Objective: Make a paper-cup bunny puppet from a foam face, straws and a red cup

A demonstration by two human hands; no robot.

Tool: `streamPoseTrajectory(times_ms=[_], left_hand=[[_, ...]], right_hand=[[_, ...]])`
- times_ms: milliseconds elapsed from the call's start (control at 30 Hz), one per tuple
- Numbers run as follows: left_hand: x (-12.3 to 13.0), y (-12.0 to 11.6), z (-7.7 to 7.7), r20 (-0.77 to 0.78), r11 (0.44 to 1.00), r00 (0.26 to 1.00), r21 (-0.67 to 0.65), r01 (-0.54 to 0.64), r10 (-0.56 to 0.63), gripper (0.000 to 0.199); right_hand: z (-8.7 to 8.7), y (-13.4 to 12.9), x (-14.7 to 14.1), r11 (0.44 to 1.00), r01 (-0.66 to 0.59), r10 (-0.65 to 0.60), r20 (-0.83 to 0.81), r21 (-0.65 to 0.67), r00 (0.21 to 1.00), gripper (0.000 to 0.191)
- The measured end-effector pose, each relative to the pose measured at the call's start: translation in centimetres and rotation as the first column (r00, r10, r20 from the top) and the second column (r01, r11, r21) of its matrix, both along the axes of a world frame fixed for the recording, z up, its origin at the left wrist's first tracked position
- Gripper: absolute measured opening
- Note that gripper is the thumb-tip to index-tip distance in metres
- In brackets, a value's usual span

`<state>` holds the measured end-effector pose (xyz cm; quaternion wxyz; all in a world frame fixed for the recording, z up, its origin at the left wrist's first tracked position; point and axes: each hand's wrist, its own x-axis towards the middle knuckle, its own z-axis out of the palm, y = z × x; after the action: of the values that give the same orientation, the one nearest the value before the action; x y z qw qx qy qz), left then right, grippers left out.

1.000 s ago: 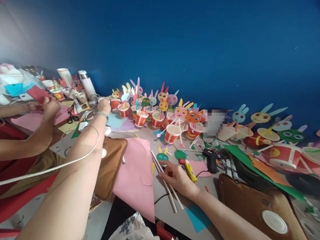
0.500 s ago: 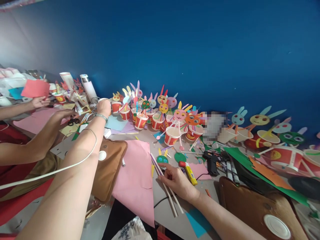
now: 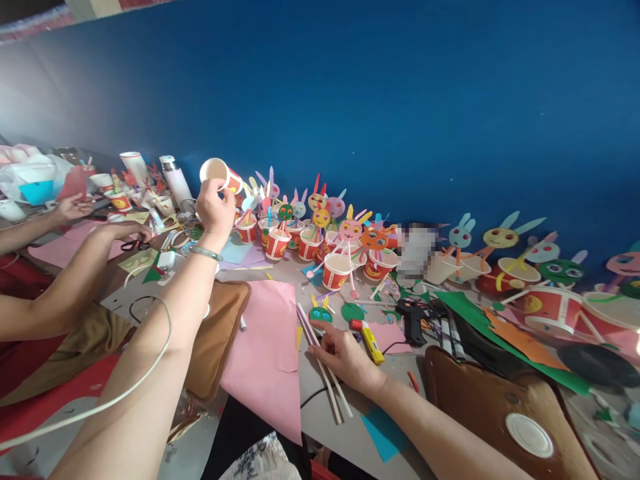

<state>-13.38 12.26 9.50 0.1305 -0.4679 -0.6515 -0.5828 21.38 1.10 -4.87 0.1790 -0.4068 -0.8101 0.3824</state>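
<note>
Above the table in front of the wall, my left hand [image 3: 216, 212] grips a red-and-white paper cup [image 3: 214, 172], tilted so its pale inside faces me. My right hand [image 3: 350, 360] lies low over the table with its index finger stretched toward a small green paper rabbit face [image 3: 321, 314] with yellow ears. Under those fingers lie several thin rolled paper sticks [image 3: 334, 400]. Just beside the right hand is a yellow glue stick [image 3: 373, 343] with a red cap, and a green paper disc [image 3: 353, 312] is near it.
Paper cups with rabbit figures [image 3: 336, 270] line the blue wall. A black glue gun [image 3: 413, 320] and its cord are right of the glue stick. Pink paper [image 3: 265, 347] and brown cushions [image 3: 470, 407] cover much of the table. A co-worker's hand [image 3: 127, 232] holds scissors [image 3: 135, 245] at left.
My left hand has lifted the paper cup up and to the right from among the cups. My right hand stays by the paper sticks. The co-worker's red paper has turned and lowered.
</note>
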Motion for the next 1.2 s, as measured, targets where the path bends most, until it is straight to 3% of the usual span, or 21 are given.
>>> streamPoseTrajectory(times_ms=[33, 100, 167, 267, 300, 333, 367, 400, 467, 533, 833, 933, 1067, 1200], left_hand=[[1.4, -0.7, 0.3, 0.03, 0.987, 0.991, 0.101, 0.125, -0.129, 0.011], [4.5, -2.4, 0.4, 0.025, 0.964, 0.973, 0.143, 0.225, -0.231, 0.008], [8.0, -4.1, 0.0, 0.029, 0.926, 0.933, 0.134, 0.352, -0.359, 0.006], [13.0, -6.6, -1.3, 0.072, 0.816, 0.813, 0.069, 0.574, -0.578, 0.019], [14.4, -7.2, -1.9, 0.123, 0.76, 0.752, 0.045, 0.648, -0.648, 0.023], [15.6, -7.8, -2.4, 0.303, 0.625, 0.585, 0.045, 0.779, -0.752, 0.022], [16.6, -8.2, -2.8, 0.464, 0.51, 0.419, 0.085, 0.856, -0.78, 0.023], [17.4, -8.5, -3.3, 0.577, 0.44, 0.295, 0.127, 0.889, -0.762, 0.025], [18.4, -8.7, -4.2, 0.716, 0.398, 0.16, 0.177, 0.9, -0.679, 0.03], [18.7, -8.5, -5.0, 0.776, 0.363, 0.076, 0.203, 0.909, -0.626, 0.033], [17.6, -6.3, -8.4, 0.811, 0.389, 0.03, 0.247, 0.887, -0.584, 0.039], [17.5, -6.3, -8.9, 0.804, 0.413, 0.049, 0.251, 0.875, -0.592, 0.041], [17.7, -6.8, -8.8, 0.773, 0.45, 0.126, 0.221, 0.865, -0.621, 0.042], [18.0, -7.4, -8.9, 0.731, 0.422, 0.157, 0.193, 0.886, -0.664, 0.044]], right_hand=[[0.0, 0.0, 0.0, 1.0, -0.005, 0.005, -0.002, 0.006, 1.0, 0.051], [-0.1, 0.0, 0.0, 1.0, -0.019, 0.019, -0.008, 0.009, 1.0, 0.053], [-0.1, 0.1, 0.1, 1.0, -0.029, 0.029, -0.013, 0.009, 0.999, 0.054], [-0.2, 0.2, 0.0, 1.0, -0.026, 0.026, -0.016, 0.006, 1.0, 0.054], [-0.2, 0.2, 0.0, 1.0, -0.025, 0.026, -0.017, 0.006, 1.0, 0.054], [-0.2, 0.2, 0.0, 1.0, -0.025, 0.025, -0.021, 0.007, 0.999, 0.054], [-0.1, 0.2, 0.0, 1.0, -0.024, 0.024, -0.028, 0.01, 0.999, 0.054], [-0.1, 0.2, 0.0, 1.0, -0.022, 0.022, -0.036, 0.015, 0.999, 0.053], [-0.1, 0.2, 0.0, 1.0, -0.015, 0.016, -0.054, 0.022, 0.998, 0.049], [0.0, 0.2, 0.0, 1.0, -0.005, 0.007, -0.063, 0.018, 0.998, 0.045], [0.3, 0.1, 0.0, 0.996, 0.026, -0.033, -0.087, -0.086, 0.996, 0.03], [0.4, 0.2, -0.1, 0.985, 0.127, -0.145, -0.157, -0.119, 0.977, 0.036], [1.0, 0.3, -0.2, 0.94, 0.222, -0.311, -0.379, -0.26, 0.872, 0.058], [1.9, 0.3, -0.4, 0.917, 0.195, -0.377, -0.592, -0.349, 0.712, 0.073]])
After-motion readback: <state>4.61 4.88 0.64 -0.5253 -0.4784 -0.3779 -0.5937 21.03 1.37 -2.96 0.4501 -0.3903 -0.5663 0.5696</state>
